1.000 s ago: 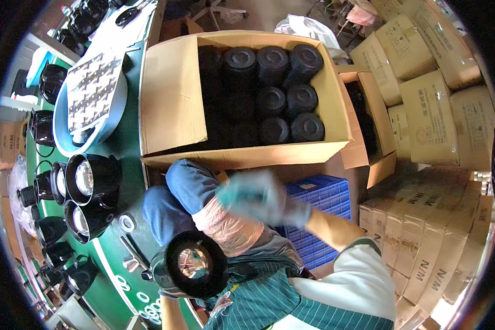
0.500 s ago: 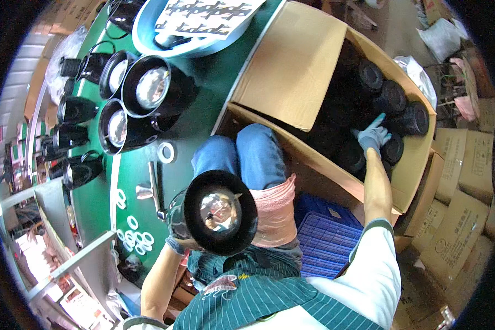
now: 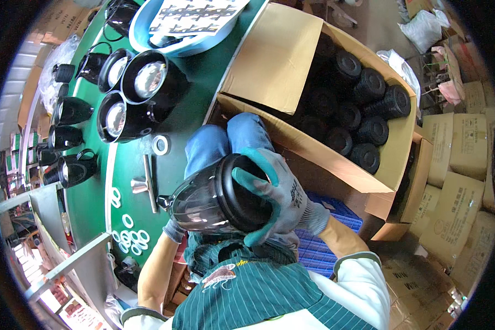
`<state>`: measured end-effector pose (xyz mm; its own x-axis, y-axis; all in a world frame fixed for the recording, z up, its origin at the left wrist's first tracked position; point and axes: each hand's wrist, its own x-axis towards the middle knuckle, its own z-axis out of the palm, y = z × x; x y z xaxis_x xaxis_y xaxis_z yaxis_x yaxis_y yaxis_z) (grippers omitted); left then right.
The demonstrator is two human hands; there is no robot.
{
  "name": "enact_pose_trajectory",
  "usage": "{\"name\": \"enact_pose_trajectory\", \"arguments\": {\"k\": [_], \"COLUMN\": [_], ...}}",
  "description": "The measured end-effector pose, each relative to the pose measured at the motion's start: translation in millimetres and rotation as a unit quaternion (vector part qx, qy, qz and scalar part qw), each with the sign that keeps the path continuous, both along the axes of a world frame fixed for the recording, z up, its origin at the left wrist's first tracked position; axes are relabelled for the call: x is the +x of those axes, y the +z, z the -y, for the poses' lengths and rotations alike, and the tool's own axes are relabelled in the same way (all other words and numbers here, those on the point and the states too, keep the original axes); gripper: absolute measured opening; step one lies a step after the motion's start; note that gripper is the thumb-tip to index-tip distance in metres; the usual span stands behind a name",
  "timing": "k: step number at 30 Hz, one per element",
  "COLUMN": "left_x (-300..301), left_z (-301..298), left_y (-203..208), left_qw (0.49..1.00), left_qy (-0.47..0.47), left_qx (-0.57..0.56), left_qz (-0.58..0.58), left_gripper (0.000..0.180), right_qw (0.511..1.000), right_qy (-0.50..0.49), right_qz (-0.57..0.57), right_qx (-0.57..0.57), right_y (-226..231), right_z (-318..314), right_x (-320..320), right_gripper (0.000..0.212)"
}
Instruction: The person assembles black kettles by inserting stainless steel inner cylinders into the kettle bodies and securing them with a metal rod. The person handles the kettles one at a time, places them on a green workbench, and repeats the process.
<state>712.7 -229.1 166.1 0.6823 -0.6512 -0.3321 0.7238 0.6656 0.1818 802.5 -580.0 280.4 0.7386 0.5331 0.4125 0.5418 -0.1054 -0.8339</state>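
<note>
A glossy black thermal jug (image 3: 198, 206) lies tilted over my lap, its narrow end to the left. My left hand (image 3: 174, 231) supports it from below; the jug hides the fingers, and only the glove cuff shows clearly. At the jug's wide right end, my right hand (image 3: 286, 192), in a grey and teal glove, curls its thumb and fingers round a dark round cap (image 3: 250, 203). The cap sits against the jug's open end; whether it is screwed in cannot be seen.
An open carton (image 3: 291, 118) on the right holds several black ribbed caps (image 3: 373, 130). On the green table (image 3: 170, 118) are black jugs with silvery insides (image 3: 148, 80), white rings (image 3: 129, 239), a metal T-shaped tool (image 3: 143, 186) and a blue basin (image 3: 184, 50). A blue crate (image 3: 319, 256) stands below.
My right hand has come from the carton to the jug, bringing a cap. The jug has turned, so its open end now faces right against my right hand.
</note>
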Motion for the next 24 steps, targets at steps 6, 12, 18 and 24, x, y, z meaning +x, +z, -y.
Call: {"name": "enact_pose_trajectory", "arguments": {"k": [6, 12, 18, 24], "left_x": [-14.3, -21.1, -14.5, -13.8], "left_z": [2.7, -3.1, -5.2, -1.7], "left_y": [15.0, 33.7, 59.1, 187.4], "left_qw": [0.969, 0.830, 0.541, 0.340], "left_qy": [-0.072, -0.108, 0.163, 0.278], "left_qx": [0.187, 0.417, 0.662, 0.642], "left_qz": [0.142, 0.356, 0.492, 0.628], "left_gripper": [0.047, 0.047, 0.049, 0.036], "right_qw": [0.996, 0.996, 0.996, 0.995], "right_qy": [-0.021, 0.024, -0.047, -0.039], "right_qz": [0.088, 0.085, 0.057, -0.039], "right_qx": [-0.017, -0.021, -0.038, -0.087], "right_y": [12.7, 40.4, 22.4, -34.1], "right_z": [-22.5, -31.4, -40.6, -35.3], "right_x": [-38.3, -65.2, -73.2, -92.1], "right_gripper": [0.115, 0.113, 0.107, 0.081]}}
